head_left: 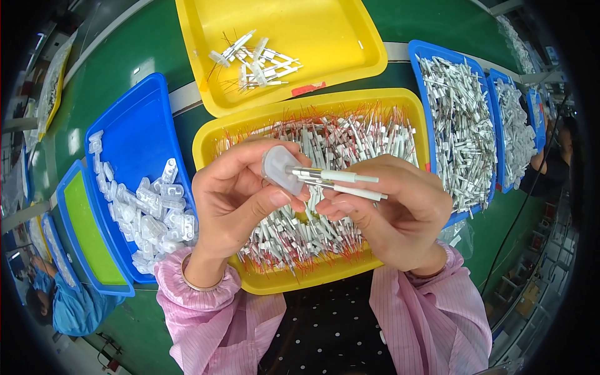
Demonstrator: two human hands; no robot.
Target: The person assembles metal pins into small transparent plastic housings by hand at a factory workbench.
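My left hand (pixel 234 190) pinches a translucent white plastic cap (pixel 281 170) between thumb and fingers. Out of the cap's side facing right stick a few slim white-sleeved rods (pixel 340 176) with metal parts. My right hand (pixel 394 209) has its fingers closed around these rods, close to the cap. Both hands are above a yellow tray (pixel 206 140) heaped with many similar white rods (pixel 325 144) that have thin red wires.
Behind stands another yellow tray (pixel 337 37) with a few capped rod assemblies (pixel 256 62). A blue tray (pixel 128 119) of clear plastic caps (pixel 153 206) is at the left. Blue trays (pixel 414 56) of white parts line the right. People sit at both far sides.
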